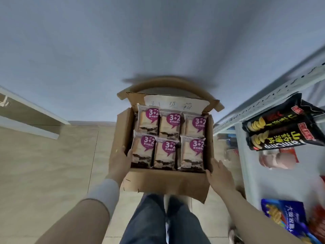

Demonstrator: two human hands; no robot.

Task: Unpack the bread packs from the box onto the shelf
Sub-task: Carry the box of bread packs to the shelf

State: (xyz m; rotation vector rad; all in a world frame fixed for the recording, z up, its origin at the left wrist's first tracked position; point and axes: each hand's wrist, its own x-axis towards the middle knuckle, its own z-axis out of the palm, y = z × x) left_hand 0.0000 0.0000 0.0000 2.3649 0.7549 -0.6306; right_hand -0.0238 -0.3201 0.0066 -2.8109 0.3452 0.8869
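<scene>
An open cardboard box (163,182) sits in front of me, over a wooden chair (158,85). Inside lie several bread packs (165,138) with purple "3+2" labels, in two rows. My left hand (119,162) grips the box's left wall, thumb over the rim beside the near-left pack. My right hand (219,175) lies flat against the box's near right corner, fingers spread. The white metal shelf (255,173) stands to the right of the box.
The shelf holds black chip bags (281,127), a blue snack bag (288,219) and red packets. A pale wall is behind the chair. Tiled floor (52,164) spreads to the left, with a low white-edged unit (29,118) at far left. My legs in jeans are below the box.
</scene>
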